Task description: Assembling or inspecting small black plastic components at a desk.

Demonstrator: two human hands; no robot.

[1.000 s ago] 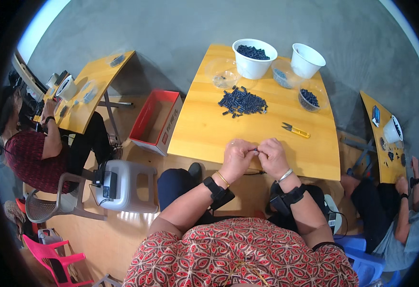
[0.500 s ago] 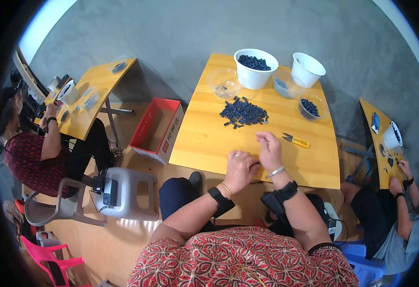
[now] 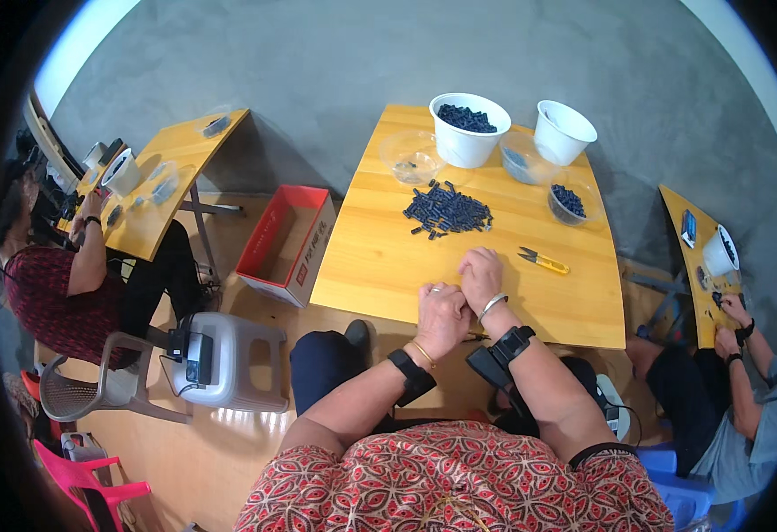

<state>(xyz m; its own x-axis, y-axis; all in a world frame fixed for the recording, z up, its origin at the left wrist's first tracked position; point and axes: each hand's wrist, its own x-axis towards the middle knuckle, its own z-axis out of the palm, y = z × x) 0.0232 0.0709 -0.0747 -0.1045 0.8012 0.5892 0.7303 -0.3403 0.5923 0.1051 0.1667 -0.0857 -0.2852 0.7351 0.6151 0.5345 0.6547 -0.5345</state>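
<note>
At the near edge of the yellow wooden table [image 3: 362, 270], my two hands meet and touch. My left hand [image 3: 443, 319] is closed, its fingertips turned toward the other hand; whatever it pinches is hidden now. Curled against it from the right is my right hand [image 3: 481, 280], also closed, its fingertips covered. Beyond them lies a loose pile of short dark blue tube-like pieces [image 3: 447, 210]. Yellow-handled thread snips [image 3: 545, 261] rest to the right of my hands, touched by neither.
Along the far side stand a white tub [image 3: 470, 146] of dark pieces, another white tub [image 3: 565, 137], and clear bowls, one [image 3: 569, 213] holding dark pieces. A red-rimmed box [image 3: 289, 244] and grey stool [image 3: 233, 363] are left. People work at tables on both sides.
My right hand has come down and left, closing against my left hand. The small dark piece that showed at my left fingertips is now covered. The view has shifted slightly.
</note>
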